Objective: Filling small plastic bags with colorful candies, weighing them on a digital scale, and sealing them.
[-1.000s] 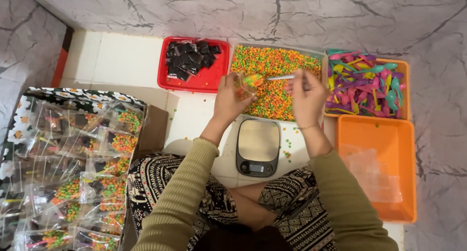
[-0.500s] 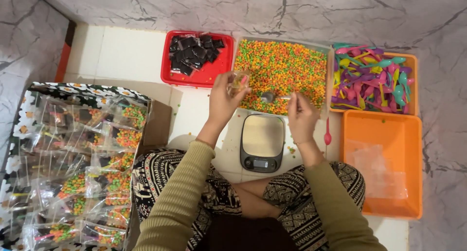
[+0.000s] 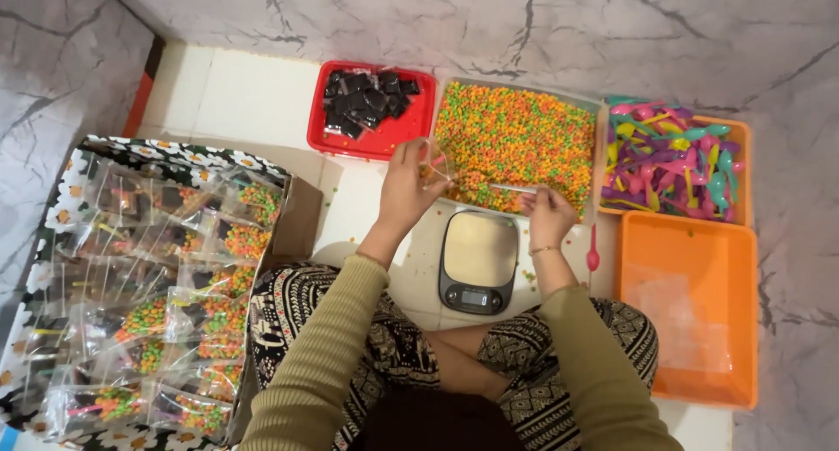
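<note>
A pale tiled floor (image 3: 262,93) carries everything here, closed in at the far side and the left by grey marbled wall. The person sits cross-legged on it in patterned trousers and olive sleeves.

The left hand (image 3: 406,184) is raised over the near left corner of the tray of orange, green and yellow pellets (image 3: 516,145), its fingers pinched on a small clear bag (image 3: 434,164) that already holds some pellets. The right hand (image 3: 549,213) is closed around the handle of a thin scoop (image 3: 498,187), whose far end lies in the pellets just beside the bag. Both hands hover above the tray's near edge.

Directly below them, between the knees and the tray, a small kitchen scale (image 3: 478,259) sits flat on the floor with a bare pan. A few loose pellets lie scattered around it, and a pink spoon (image 3: 592,250) lies just to its right.

Left of the pellet tray is a red tray (image 3: 371,141) with dark wrapped squares piled at its far end. To the right, an orange tray (image 3: 743,176) holds coloured plastic spoons, and nearer the person another orange tray (image 3: 686,241) holds what look like clear bags. At the floor's left edge, a flower-patterned box (image 3: 157,154) is packed with filled clear bags.
</note>
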